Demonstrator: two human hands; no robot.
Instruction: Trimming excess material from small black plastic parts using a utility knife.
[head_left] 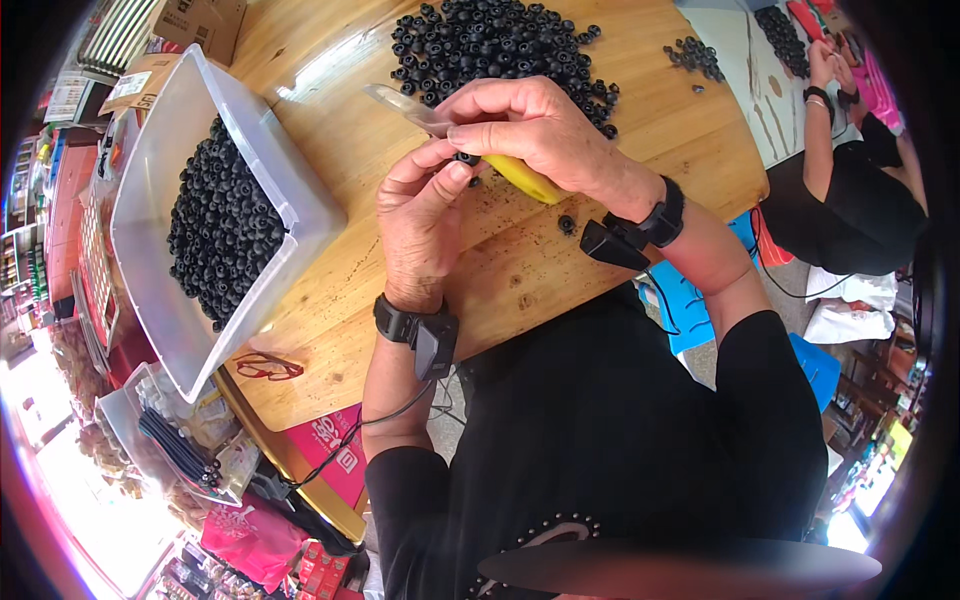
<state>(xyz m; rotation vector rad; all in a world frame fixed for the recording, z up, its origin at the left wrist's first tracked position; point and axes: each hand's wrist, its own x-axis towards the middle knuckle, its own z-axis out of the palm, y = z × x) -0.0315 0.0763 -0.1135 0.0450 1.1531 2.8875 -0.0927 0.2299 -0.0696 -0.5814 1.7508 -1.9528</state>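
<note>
Over the wooden table, my left hand pinches a small round black part between thumb and fingertips. My right hand is closed around a knife with a yellow handle. Its pale blade points up and left, just above the left fingertips, and my right thumb lies close to the black part. Beyond both hands spreads a large pile of similar black parts, each with a hole or recess. One loose black part sits by my right wrist.
A translucent plastic bin, partly filled with black parts, stands at the left. Red-framed glasses lie near the table's left edge. A smaller cluster of parts is at the far right. Another person works there at a white table.
</note>
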